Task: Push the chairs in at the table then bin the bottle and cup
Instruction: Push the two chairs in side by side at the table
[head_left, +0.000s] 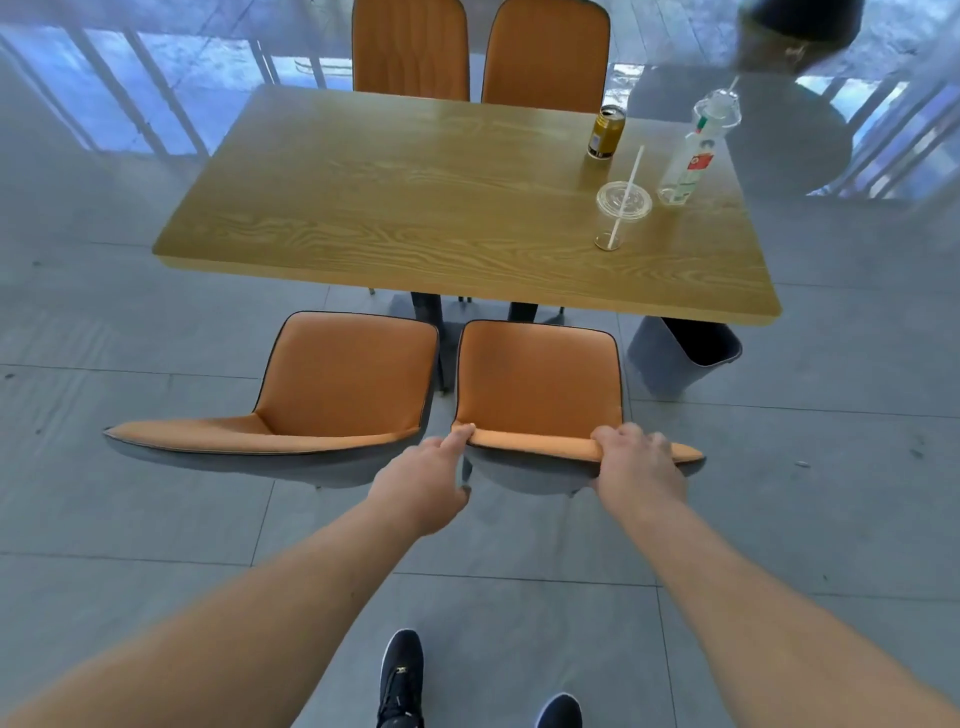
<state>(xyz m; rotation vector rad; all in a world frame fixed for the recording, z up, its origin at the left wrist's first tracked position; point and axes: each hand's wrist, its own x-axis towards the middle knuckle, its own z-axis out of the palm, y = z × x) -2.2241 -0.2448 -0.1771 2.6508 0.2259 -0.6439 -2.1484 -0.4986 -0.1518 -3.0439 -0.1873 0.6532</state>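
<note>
Two orange chairs stand on my side of the wooden table. The right chair has both my hands on the top of its backrest: my left hand grips the left corner, my right hand is closed over the right part. The left chair stands beside it, untouched. On the table's right side stand a clear plastic cup with lid and straw and a clear bottle with a red-and-green label.
A gold can stands behind the cup. A grey bin sits on the floor under the table's near right corner. Two more orange chairs are tucked in at the far side. My shoes are on the tiled floor.
</note>
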